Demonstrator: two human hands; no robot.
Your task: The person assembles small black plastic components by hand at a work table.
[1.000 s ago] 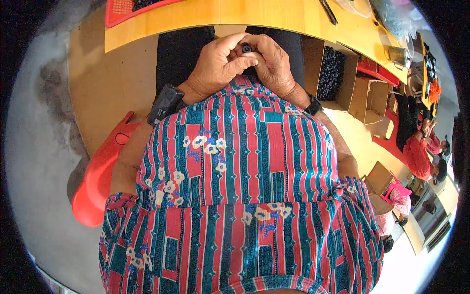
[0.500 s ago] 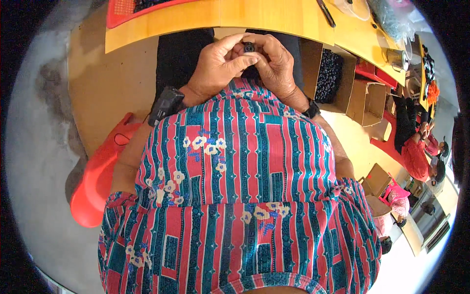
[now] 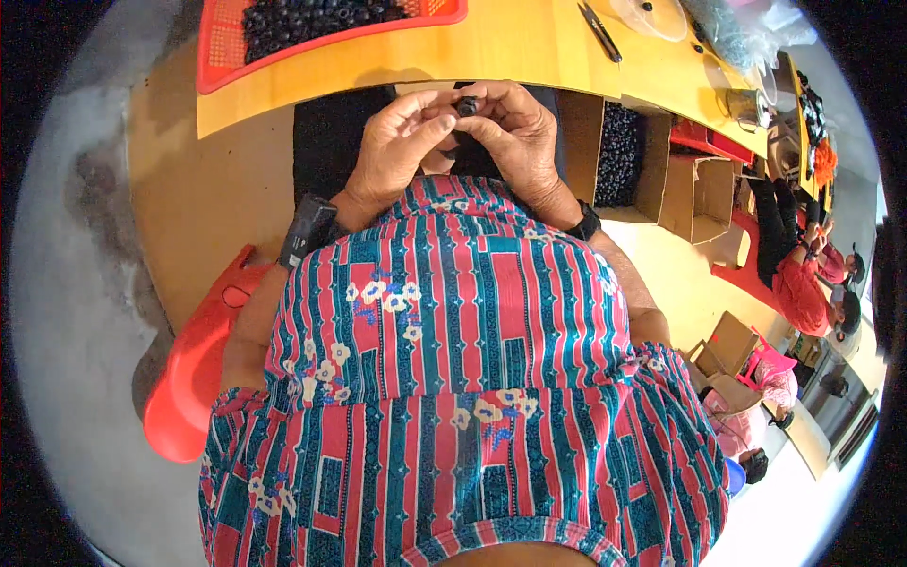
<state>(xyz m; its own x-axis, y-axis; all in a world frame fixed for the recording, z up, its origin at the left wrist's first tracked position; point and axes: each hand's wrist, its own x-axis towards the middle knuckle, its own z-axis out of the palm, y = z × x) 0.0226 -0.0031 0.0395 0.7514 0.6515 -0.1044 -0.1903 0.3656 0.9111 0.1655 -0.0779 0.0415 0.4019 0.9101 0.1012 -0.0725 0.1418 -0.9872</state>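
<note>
Just in front of the table's near edge, my two hands meet over my lap around a small round black part [image 3: 467, 106], seemingly plastic. My right hand [image 3: 518, 132] pinches it between thumb and fingers. From the other side, my left hand [image 3: 402, 142] has its fingers curled close against the part, with its thumb pointing toward it. The fingers hide much of the part, so its exact kind cannot be made out. Beyond my hands, on the table at the left, a red plastic basket [image 3: 210, 52] holds many similar black parts.
A black pen-like tool [image 3: 601, 33] lies on the yellow table [image 3: 510, 47], left of a clear plastic lid [image 3: 652, 17]. Right of my lap, a cardboard box [image 3: 652, 161] holds black parts beside another box [image 3: 697, 198]. A metal cup [image 3: 746, 109] stands farther right. Co-workers [image 3: 803, 293] sit beyond.
The view has tilted up, showing more of the table and basket. My left thumb has come away from the black part, which now sits in my right fingers' pinch.
</note>
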